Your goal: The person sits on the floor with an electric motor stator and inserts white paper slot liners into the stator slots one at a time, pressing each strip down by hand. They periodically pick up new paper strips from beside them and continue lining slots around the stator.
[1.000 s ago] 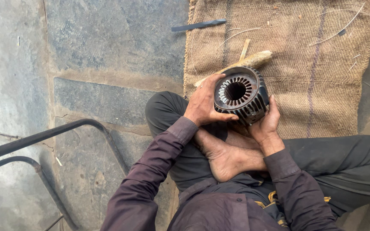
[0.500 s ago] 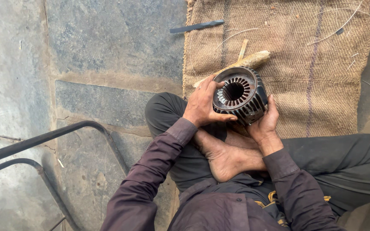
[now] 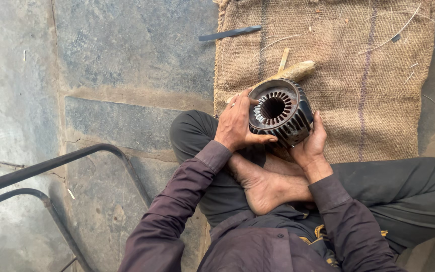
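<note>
Cradling a dark, ribbed, cylindrical metal motor stator (image 3: 280, 112) — left hand (image 3: 238, 124) and right hand (image 3: 310, 143) both grasping its sides, above brown burlap sacking (image 3: 358, 75).

The motor stator (image 3: 279, 112) sits between the 2 hands, above the person's crossed legs, over the near edge of the sack mat (image 3: 348, 65). The left hand (image 3: 237, 123) is on its left side and the right hand (image 3: 310, 143) under its right side. Just behind it on the mat lie a wooden handle (image 3: 295, 71) and a thin stick (image 3: 283, 59) (their near ends hidden by the stator). A flat blade (image 3: 230, 34) lies across the mat's far left edge, partly on the stone floor (image 3: 127, 60). 2 bent metal bars (image 3: 51, 166) stand on the floor at the left.
</note>
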